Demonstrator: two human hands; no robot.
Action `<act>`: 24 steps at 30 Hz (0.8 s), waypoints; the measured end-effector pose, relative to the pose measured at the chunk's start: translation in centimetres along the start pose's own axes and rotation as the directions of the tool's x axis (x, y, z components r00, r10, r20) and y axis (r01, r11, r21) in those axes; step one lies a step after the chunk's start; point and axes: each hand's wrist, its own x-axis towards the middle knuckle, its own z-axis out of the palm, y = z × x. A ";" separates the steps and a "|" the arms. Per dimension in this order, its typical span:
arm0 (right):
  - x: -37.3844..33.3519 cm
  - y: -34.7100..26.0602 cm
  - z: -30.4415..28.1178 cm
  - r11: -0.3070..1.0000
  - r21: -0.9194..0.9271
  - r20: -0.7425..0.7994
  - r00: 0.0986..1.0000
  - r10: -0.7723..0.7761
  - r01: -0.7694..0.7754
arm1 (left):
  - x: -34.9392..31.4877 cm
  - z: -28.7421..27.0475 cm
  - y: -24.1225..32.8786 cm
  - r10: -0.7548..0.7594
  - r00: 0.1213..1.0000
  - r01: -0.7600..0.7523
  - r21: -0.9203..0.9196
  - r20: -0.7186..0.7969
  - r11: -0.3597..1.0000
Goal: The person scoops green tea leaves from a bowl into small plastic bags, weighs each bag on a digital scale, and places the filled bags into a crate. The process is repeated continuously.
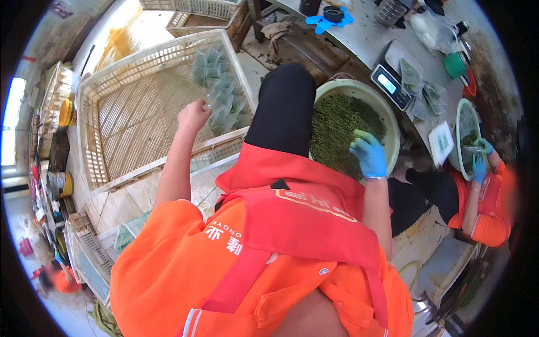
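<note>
My bare left hand (pixel 193 115) is over the right part of a large cream plastic crate (pixel 90 129). Its fingers are pinched at the edge of a clear plastic bag (pixel 220 115), next to several similar bags (pixel 212 67) with green contents, lined up along the crate's right side. To the right of my knee stands a round pale green basin (pixel 393 132) holding a heap of small green berries or seeds (pixel 337 121). My right hand (pixel 370 154), in a blue glove with green-stained fingers, hovers over its right part. Those fingers are apart, with nothing visible in them.
A metal table (pixel 359 33) at the upper right bears a digital scale (pixel 391 84), more filled bags (pixel 421 92) and a green container (pixel 456 64). At the far right a co-worker's gloved hands (pixel 480 160) work by another basin (pixel 467 121). More crates (pixel 210 19) stand behind.
</note>
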 end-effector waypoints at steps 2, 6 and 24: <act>-0.4 -0.6 0.5 0.994 -0.105 -0.092 0.996 -0.024 0.014 | -0.8 -0.6 4.4 0.138 0.967 -0.183 -0.205 -0.216 0.962; -0.5 -1.9 3.0 0.997 0.018 0.009 0.997 -0.074 0.074 | -5.0 -2.7 13.2 0.400 0.788 -0.607 -0.478 -0.468 0.636; -1.0 -2.4 0.2 0.979 0.200 -0.192 0.981 -0.010 0.049 | -6.2 3.3 28.0 0.839 0.544 -0.687 -0.592 -0.034 0.421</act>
